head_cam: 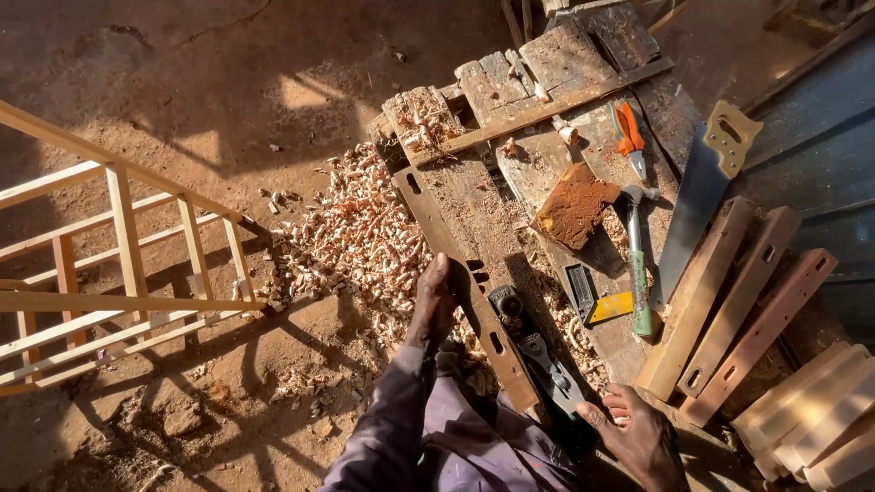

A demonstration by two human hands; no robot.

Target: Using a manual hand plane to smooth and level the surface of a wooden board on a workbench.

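My left hand point(435, 301) rests on the edge of a long wooden rail with mortise slots point(465, 282) that lies along the rough workbench point(547, 182). My right hand point(638, 433) sits near the bench's close end, fingers spread, beside the rear of a dark metal hand plane point(538, 351). The plane lies next to the slotted rail and neither hand holds it. A purple sleeve covers my left arm.
On the bench lie a hammer with a green handle point(638, 273), orange-handled pliers point(629, 137), a handsaw point(697, 200), a try square point(597, 296) and a brown block point(574, 205). Several slotted rails point(729, 301) lean at right. Wood shavings point(355, 237) cover the ground; a wooden frame point(118, 273) stands left.
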